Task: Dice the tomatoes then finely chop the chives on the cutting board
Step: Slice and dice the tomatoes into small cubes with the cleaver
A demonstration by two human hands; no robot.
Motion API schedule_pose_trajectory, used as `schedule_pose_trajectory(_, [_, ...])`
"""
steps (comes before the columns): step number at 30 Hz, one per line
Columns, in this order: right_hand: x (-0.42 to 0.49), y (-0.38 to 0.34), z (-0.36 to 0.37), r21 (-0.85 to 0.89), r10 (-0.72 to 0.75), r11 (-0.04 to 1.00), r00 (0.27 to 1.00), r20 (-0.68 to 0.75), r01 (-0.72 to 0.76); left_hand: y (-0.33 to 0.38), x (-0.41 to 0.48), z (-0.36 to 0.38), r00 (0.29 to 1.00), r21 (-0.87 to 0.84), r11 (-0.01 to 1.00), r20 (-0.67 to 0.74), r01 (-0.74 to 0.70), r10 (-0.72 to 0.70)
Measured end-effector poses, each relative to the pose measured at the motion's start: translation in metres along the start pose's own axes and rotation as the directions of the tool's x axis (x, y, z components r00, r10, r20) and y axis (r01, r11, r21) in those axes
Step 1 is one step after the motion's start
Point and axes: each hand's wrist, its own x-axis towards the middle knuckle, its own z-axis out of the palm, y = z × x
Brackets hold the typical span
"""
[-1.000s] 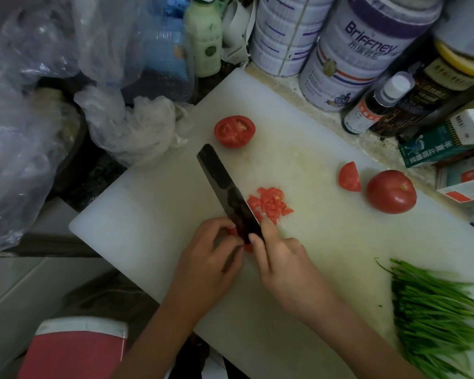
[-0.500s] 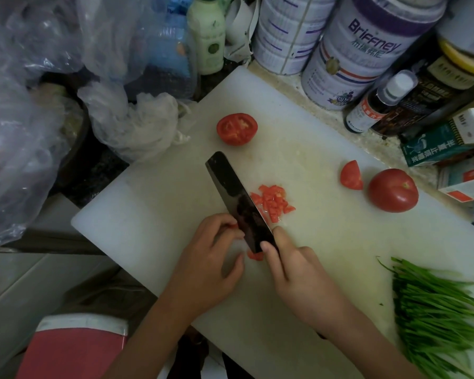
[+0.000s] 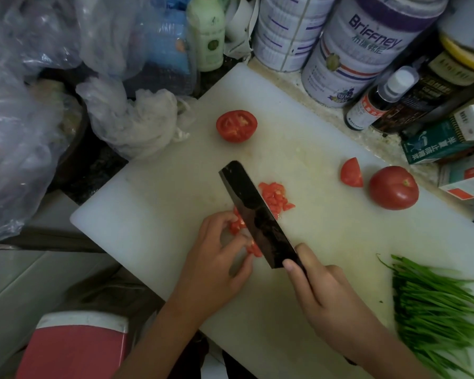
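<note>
**Q:** What are the hands doing, and where is everything on the board?

**A:** At the centre of the white cutting board (image 3: 153, 220), the right hand (image 3: 326, 299) is closed around the handle of a dark cleaver (image 3: 257, 217), whose blade points toward 11 o'clock. The left hand (image 3: 216, 266) sits at the blade's 8 o'clock side, fingers curled, pinching a few tomato strips (image 3: 237, 222) against the board and touching them.

**Q:** How much of the dicing looks finished?

**A:** Only a little, by my reading. A small pile of diced tomato (image 3: 275, 196) lies just beside the blade at its 2 o'clock side. Left to cut are a tomato half (image 3: 236, 126), cut face up, at 12 o'clock; a tomato wedge (image 3: 351, 173) at 2 o'clock; and a whole tomato (image 3: 393, 187) just beside the wedge, farther toward 3 o'clock.

**Q:** And the chives?

**A:** The chives (image 3: 438, 318) lie in a long uncut bundle at 4 o'clock, well apart from the knife. That whole step appears not yet started.

**Q:** Anything crowding the board?

**A:** Tins (image 3: 367, 50) and bottles (image 3: 381, 99) stand along its far edge, and plastic bags (image 3: 132, 119) lie at 10 o'clock.
</note>
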Motion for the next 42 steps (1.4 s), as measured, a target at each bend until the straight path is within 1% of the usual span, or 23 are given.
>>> schedule_pose_trajectory(6, [-0.015, 0.01, 0.01, 0.022, 0.019, 1.0, 0.998, -0.064, -0.017, 0.001, 0.001, 0.001, 1.0, 0.021, 1.0, -0.004, 0.023, -0.023])
schedule_pose_trajectory(8, [-0.028, 0.011, 0.009, 0.038, 0.062, 0.998, 0.994, -0.092, -0.059, 0.0, 0.001, 0.001, 0.999, 0.008, 0.999, 0.008, 0.032, -0.032])
schedule_pose_trajectory(10, [-0.041, 0.007, 0.004, 0.052, 0.174, 0.984, 0.98, -0.093, -0.17, -0.001, 0.001, 0.0, 0.999, -0.008, 0.999, 0.012, 0.036, -0.036])
schedule_pose_trajectory(12, [-0.048, 0.005, -0.002, 0.006, 0.29, 0.957, 0.956, -0.037, -0.29, -0.002, 0.001, 0.0, 1.0, -0.017, 1.0, 0.001, 0.024, -0.024])
schedule_pose_trajectory(13, [-0.051, 0.009, -0.001, -0.097, 0.337, 0.938, 0.941, 0.026, -0.334, -0.001, 0.002, -0.001, 1.0, -0.019, 1.0, -0.005, 0.018, -0.018])
schedule_pose_trajectory(14, [-0.056, 0.013, 0.0, -0.184, 0.364, 0.918, 0.93, 0.043, -0.35, -0.001, 0.002, -0.001, 1.0, -0.017, 1.0, -0.009, 0.016, -0.016])
schedule_pose_trajectory(15, [-0.06, 0.014, 0.001, -0.194, 0.346, 0.924, 0.936, 0.06, -0.329, -0.001, 0.002, -0.001, 1.0, -0.011, 1.0, -0.009, 0.019, -0.019])
schedule_pose_trajectory(16, [-0.063, 0.023, 0.005, -0.257, 0.226, 0.943, 0.973, 0.037, -0.21, 0.0, 0.002, -0.001, 1.0, 0.0, 1.0, -0.005, 0.026, -0.026])
schedule_pose_trajectory(17, [-0.066, 0.029, 0.008, -0.327, 0.205, 0.929, 0.977, 0.065, -0.174, 0.0, 0.002, -0.001, 0.999, 0.011, 0.999, 0.004, 0.036, -0.036])
schedule_pose_trajectory(18, [-0.068, 0.027, 0.011, -0.331, 0.188, 0.926, 0.982, -0.019, -0.183, 0.0, 0.002, -0.001, 0.999, 0.019, 0.999, 0.013, 0.045, -0.046])
schedule_pose_trajectory(19, [-0.073, 0.021, 0.012, -0.327, 0.193, 0.924, 0.98, -0.049, -0.198, 0.0, 0.002, 0.0, 0.998, 0.024, 0.998, 0.021, 0.053, -0.053])
schedule_pose_trajectory(20, [-0.077, 0.021, 0.015, -0.279, 0.216, 0.933, 0.973, -0.077, -0.229, 0.0, 0.002, 0.0, 0.998, 0.026, 0.998, 0.025, 0.056, -0.057])
schedule_pose_trajectory(21, [-0.078, 0.023, 0.018, -0.266, 0.217, 0.933, 0.968, -0.127, -0.244, 0.0, 0.002, 0.0, 0.998, 0.025, 0.998, 0.024, 0.058, -0.059])
schedule_pose_trajectory(22, [-0.076, 0.025, 0.018, -0.283, 0.185, 0.932, 0.969, -0.164, -0.226, 0.0, 0.002, 0.0, 0.998, 0.023, 0.998, 0.022, 0.061, -0.061])
schedule_pose_trajectory(26, [-0.069, 0.027, 0.02, -0.332, 0.188, 0.917, 0.974, -0.13, -0.221, 0.001, 0.002, 0.0, 0.998, 0.026, 0.998, 0.02, 0.065, -0.066])
schedule_pose_trajectory(28, [-0.065, 0.022, 0.022, -0.41, 0.181, 0.889, 0.979, -0.095, -0.204, 0.001, 0.002, 0.0, 0.998, 0.045, 0.998, 0.025, 0.049, -0.051])
schedule_pose_trajectory(30, [-0.062, 0.021, 0.023, -0.452, 0.231, 0.859, 0.97, -0.075, -0.239, 0.002, 0.002, 0.001, 0.999, 0.074, 0.997, 0.035, 0.033, -0.036])
schedule_pose_trajectory(33, [-0.064, 0.017, 0.026, -0.455, 0.236, 0.853, 0.967, -0.098, -0.254, 0.007, 0.002, 0.003, 0.997, 0.122, 0.991, 0.049, 0.046, -0.052])
schedule_pose_trajectory(36, [-0.068, 0.02, 0.025, -0.478, 0.16, 0.848, 0.971, -0.178, -0.228, 0.009, 0.004, 0.006, 0.997, 0.14, 0.987, 0.006, 0.082, -0.083])
schedule_pose_trajectory(39, [-0.078, 0.024, 0.023, -0.449, 0.117, 0.874, 0.976, -0.181, -0.188, 0.009, 0.005, 0.009, 0.995, 0.15, 0.984, -0.033, 0.095, -0.092])
schedule_pose_trajectory(42, [-0.088, 0.032, 0.022, -0.454, 0.07, 0.877, 0.977, -0.201, -0.156, 0.007, 0.006, 0.007, 0.993, 0.119, 0.987, -0.048, 0.111, -0.105])
